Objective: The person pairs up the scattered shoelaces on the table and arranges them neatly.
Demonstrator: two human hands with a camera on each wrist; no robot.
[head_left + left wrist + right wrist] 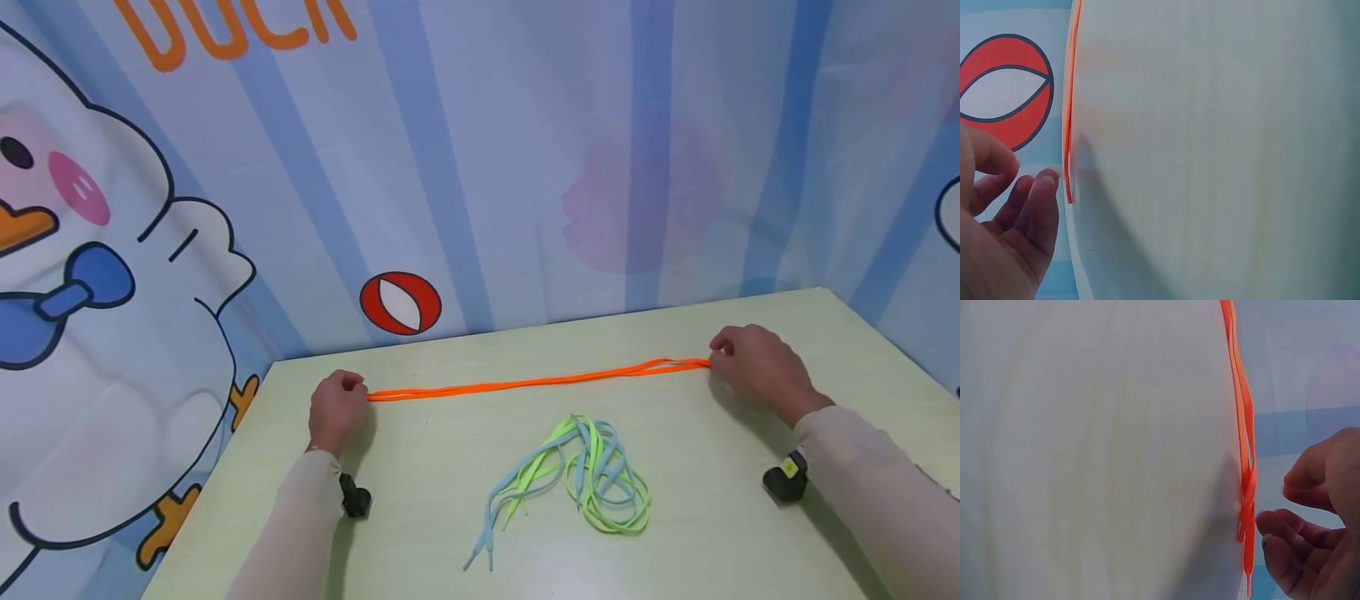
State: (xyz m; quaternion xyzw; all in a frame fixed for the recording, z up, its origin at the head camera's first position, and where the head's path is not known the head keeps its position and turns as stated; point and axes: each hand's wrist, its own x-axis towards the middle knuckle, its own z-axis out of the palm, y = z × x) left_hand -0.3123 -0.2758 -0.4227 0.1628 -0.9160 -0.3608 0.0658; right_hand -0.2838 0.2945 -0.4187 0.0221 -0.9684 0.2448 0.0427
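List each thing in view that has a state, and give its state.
Orange lace: doubled strands, lying nearly straight on the table
Green lace: loosely looped, tangled with the blue one
Blue lace: tangled, tips trailing out
Left hand: fingers loosely bent, holding nothing
Right hand: fingers loosely bent, holding nothing

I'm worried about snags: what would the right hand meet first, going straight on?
Likely the orange shoelace, close by the right hand; depth is unclear, so it might pass above.
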